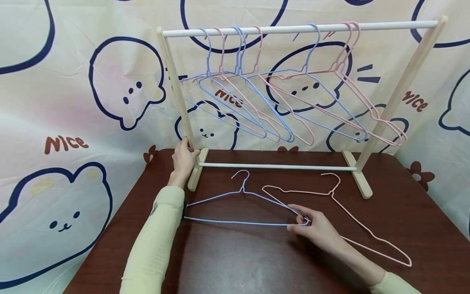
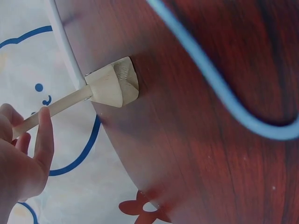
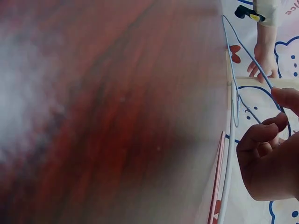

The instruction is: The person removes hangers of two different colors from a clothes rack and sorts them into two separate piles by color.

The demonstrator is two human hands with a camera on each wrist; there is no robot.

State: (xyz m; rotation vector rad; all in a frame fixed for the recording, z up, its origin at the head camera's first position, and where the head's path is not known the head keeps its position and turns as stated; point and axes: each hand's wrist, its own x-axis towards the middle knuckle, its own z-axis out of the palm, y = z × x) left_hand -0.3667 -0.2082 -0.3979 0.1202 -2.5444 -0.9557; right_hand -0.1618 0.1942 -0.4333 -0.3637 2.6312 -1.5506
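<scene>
My left hand (image 1: pixel 182 160) grips the left wooden post (image 1: pixel 175 87) of a small clothes rack low down, just above its foot (image 1: pixel 197 171). In the left wrist view the thumb and fingers lie on either side of that post. With its thumb and fingers, my right hand (image 1: pixel 321 229) pinches the right corner of a blue hanger (image 1: pixel 238 222). The hanger's hook points toward the rack, and its left end reaches my left wrist. Beyond the right hand, a pink hanger (image 1: pixel 332 192) lies on the brown table, partly covered by that hand.
From the rack's white top bar (image 1: pixel 271 30) hang several blue and pink hangers, bunched at the left and right of centre. A white lower bar (image 1: pixel 275 166) joins the posts near the table (image 1: pixel 235 261). Behind stands a bear-printed cloth (image 1: pixel 121 90).
</scene>
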